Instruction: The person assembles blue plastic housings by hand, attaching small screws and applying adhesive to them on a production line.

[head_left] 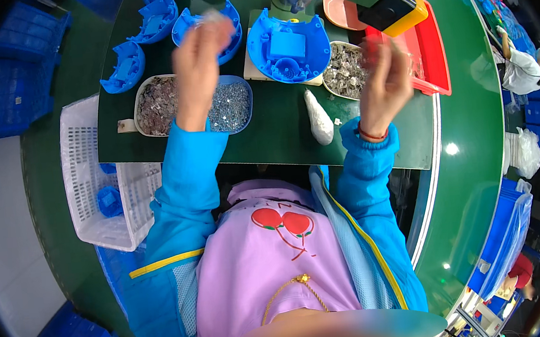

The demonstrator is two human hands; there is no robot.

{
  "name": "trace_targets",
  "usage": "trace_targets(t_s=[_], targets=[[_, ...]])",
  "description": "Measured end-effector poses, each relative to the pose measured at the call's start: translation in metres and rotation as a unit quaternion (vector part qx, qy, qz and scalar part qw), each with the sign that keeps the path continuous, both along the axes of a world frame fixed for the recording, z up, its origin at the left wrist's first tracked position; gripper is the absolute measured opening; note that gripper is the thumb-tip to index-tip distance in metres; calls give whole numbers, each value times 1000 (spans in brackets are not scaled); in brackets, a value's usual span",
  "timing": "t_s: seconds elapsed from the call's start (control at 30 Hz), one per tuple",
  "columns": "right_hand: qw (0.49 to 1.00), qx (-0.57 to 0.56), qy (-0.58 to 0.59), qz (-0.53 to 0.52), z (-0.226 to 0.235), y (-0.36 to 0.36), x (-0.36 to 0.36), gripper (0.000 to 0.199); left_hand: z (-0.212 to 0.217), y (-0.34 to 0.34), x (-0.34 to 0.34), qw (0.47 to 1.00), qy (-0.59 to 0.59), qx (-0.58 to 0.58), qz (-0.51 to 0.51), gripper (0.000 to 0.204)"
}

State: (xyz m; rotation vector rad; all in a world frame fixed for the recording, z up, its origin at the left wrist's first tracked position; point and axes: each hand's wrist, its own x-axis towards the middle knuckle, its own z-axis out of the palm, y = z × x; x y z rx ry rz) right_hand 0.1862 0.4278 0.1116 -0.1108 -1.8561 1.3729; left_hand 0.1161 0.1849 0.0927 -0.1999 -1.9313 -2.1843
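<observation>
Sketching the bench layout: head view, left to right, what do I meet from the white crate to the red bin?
White perforated crate → small brownish parts → small silvery parts → centre blue shell → small greyish parts → red bin.

Blue all over this plastic housing (314,34), blue again on the plastic shells (122,69) — and look at it pop against that dark green tabletop (261,144)! Bright red bin (439,55), salmon-pink dish (338,11), black-and-yellow machine head (416,11). Now the clothes: vivid blue jacket (182,170), yellow piping (363,229), paler blue mesh lining (188,296), and a lilac shirt (227,263) with two red cherries (266,218) printed on it! Gold pendant (303,278), red wrist cord (373,136), white lattice-patterned basket (83,154).
</observation>
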Motion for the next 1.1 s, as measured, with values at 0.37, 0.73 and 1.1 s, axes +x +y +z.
trace_targets(t_s=[0.37, 0.73, 1.1], targets=[[990, 37, -88, 101, -33, -22, 12, 16, 14, -8, 10, 931, -220, 54, -286, 52], [854, -138, -399, 305, -37, -6, 74, 49, -20, -15, 110, 776, 424, -401, -239, 47], [930, -199, -254, 176, -61, -32, 76, 43, -71, -135, 59, 857, 76, -490, 142, 19]])
